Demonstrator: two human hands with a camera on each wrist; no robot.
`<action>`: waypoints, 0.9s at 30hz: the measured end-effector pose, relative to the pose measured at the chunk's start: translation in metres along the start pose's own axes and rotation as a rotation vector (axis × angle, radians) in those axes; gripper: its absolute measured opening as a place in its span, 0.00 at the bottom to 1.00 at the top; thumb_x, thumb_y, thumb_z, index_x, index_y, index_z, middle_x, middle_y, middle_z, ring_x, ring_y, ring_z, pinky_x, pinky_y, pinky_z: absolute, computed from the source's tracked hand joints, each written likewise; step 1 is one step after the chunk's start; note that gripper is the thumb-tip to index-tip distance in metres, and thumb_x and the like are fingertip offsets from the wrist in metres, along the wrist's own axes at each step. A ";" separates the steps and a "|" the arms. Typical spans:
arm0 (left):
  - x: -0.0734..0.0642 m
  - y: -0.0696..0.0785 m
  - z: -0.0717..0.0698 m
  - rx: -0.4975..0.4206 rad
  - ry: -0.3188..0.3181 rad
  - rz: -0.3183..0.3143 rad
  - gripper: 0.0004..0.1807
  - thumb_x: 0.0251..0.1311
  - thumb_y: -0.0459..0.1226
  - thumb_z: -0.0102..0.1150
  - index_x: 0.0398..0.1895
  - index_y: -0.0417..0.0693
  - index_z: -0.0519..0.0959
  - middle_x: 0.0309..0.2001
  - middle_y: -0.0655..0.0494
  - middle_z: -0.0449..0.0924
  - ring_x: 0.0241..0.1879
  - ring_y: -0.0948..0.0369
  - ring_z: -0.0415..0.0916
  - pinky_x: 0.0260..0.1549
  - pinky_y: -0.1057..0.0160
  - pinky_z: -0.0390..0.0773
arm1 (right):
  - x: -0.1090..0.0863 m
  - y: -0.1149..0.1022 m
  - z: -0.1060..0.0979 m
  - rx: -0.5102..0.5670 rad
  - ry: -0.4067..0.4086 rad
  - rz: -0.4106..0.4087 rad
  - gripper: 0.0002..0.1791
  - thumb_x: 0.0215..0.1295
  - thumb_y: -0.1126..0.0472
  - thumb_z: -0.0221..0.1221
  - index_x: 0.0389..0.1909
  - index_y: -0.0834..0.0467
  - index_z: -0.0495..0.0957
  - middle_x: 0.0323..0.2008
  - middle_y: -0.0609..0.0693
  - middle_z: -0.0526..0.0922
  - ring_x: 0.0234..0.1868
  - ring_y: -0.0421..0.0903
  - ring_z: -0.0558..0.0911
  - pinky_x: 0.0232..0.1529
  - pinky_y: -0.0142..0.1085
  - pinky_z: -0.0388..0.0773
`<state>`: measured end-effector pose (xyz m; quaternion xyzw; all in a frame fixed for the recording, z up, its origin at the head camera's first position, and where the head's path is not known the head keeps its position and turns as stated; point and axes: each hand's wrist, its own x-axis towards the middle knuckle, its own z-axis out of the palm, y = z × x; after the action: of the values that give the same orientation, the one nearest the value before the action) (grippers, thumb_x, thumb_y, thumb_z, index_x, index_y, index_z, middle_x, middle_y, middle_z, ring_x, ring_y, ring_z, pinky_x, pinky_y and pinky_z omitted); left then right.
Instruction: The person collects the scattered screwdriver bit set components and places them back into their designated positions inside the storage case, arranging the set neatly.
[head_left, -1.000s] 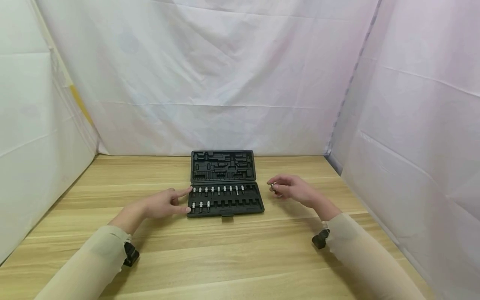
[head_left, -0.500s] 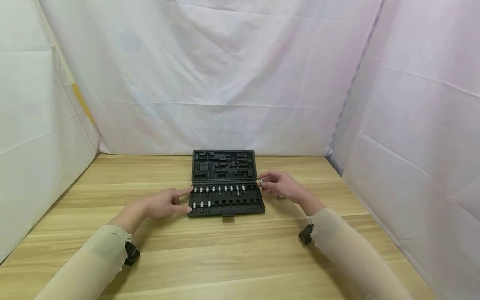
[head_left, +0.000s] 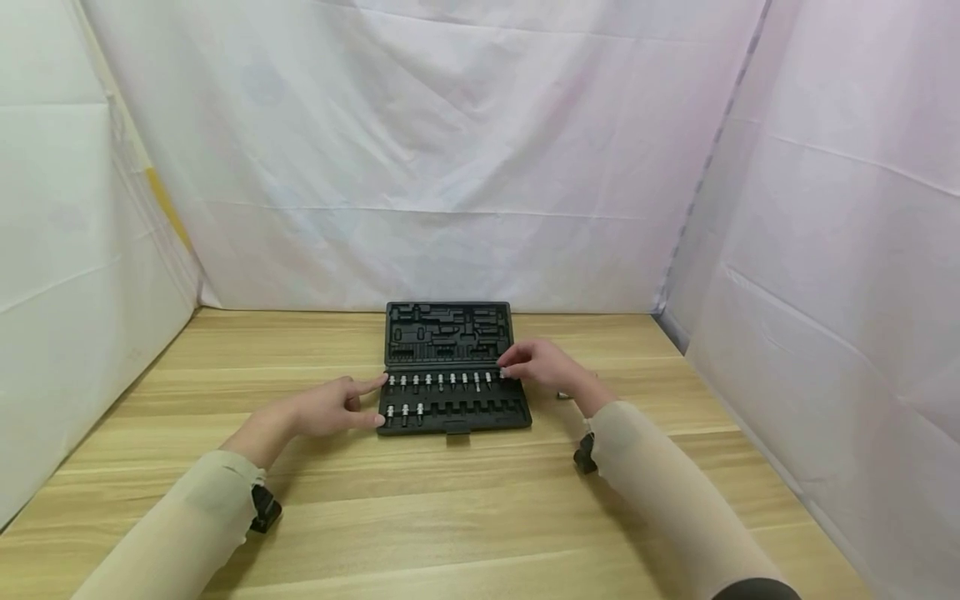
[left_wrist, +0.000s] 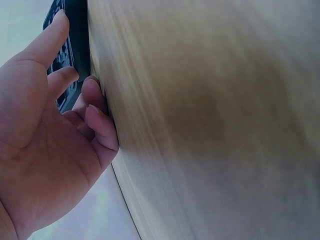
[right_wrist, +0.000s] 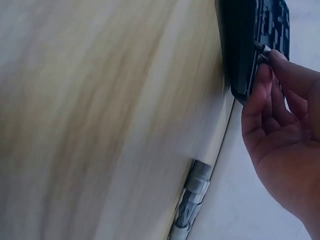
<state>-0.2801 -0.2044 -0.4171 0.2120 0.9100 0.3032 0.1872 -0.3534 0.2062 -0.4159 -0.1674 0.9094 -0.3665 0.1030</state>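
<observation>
1. We see the small silver bit (right_wrist: 265, 49) at the right end of the case's far row, over the case, pinched between the thumb and a finger of the right hand (head_left: 543, 367); we cannot tell whether it is seated
2. Next to it, nine bits stand in the far row (head_left: 452, 380), so we judge that row nearly done
3. In the near row (head_left: 405, 411) we count three bits at the left; the slots to their right are bare, so we take most of the remaining work to be there
4. Our left hand (head_left: 327, 407) touches the left edge of the case (head_left: 450, 394) with index finger and thumb extended, its other fingers curled in, gripping nothing
5. Beyond the case's right side, metal pieces (right_wrist: 192, 195) lie on the wooden table (head_left: 420, 508), not yet placed; we cannot tell how many
</observation>
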 end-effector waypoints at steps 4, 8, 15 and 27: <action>-0.001 0.000 0.001 0.000 -0.002 -0.007 0.49 0.74 0.56 0.68 0.90 0.56 0.56 0.45 0.47 0.71 0.40 0.55 0.69 0.41 0.56 0.74 | 0.005 -0.001 0.004 -0.070 -0.001 0.009 0.10 0.79 0.58 0.67 0.55 0.52 0.91 0.54 0.51 0.91 0.56 0.50 0.86 0.62 0.52 0.83; -0.001 0.000 0.000 0.014 -0.002 -0.003 0.49 0.74 0.57 0.67 0.90 0.57 0.55 0.48 0.47 0.72 0.41 0.55 0.71 0.43 0.56 0.75 | 0.008 0.000 0.006 -0.092 0.009 0.013 0.09 0.79 0.59 0.66 0.53 0.52 0.92 0.54 0.51 0.90 0.56 0.50 0.86 0.63 0.52 0.82; 0.000 0.000 0.000 0.018 -0.003 0.002 0.49 0.75 0.56 0.67 0.90 0.56 0.55 0.47 0.47 0.72 0.41 0.55 0.71 0.43 0.56 0.75 | 0.009 0.003 0.007 -0.101 0.024 0.022 0.07 0.77 0.56 0.69 0.50 0.50 0.92 0.50 0.49 0.90 0.47 0.47 0.83 0.52 0.45 0.81; 0.000 -0.001 0.001 0.016 -0.001 0.004 0.49 0.75 0.55 0.68 0.90 0.55 0.55 0.44 0.47 0.70 0.39 0.55 0.68 0.40 0.56 0.73 | 0.009 -0.001 0.007 -0.088 0.021 0.051 0.07 0.77 0.55 0.70 0.48 0.52 0.91 0.49 0.49 0.91 0.51 0.48 0.85 0.59 0.50 0.81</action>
<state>-0.2805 -0.2049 -0.4186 0.2153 0.9118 0.2963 0.1855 -0.3588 0.1977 -0.4208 -0.1449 0.9296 -0.3252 0.0954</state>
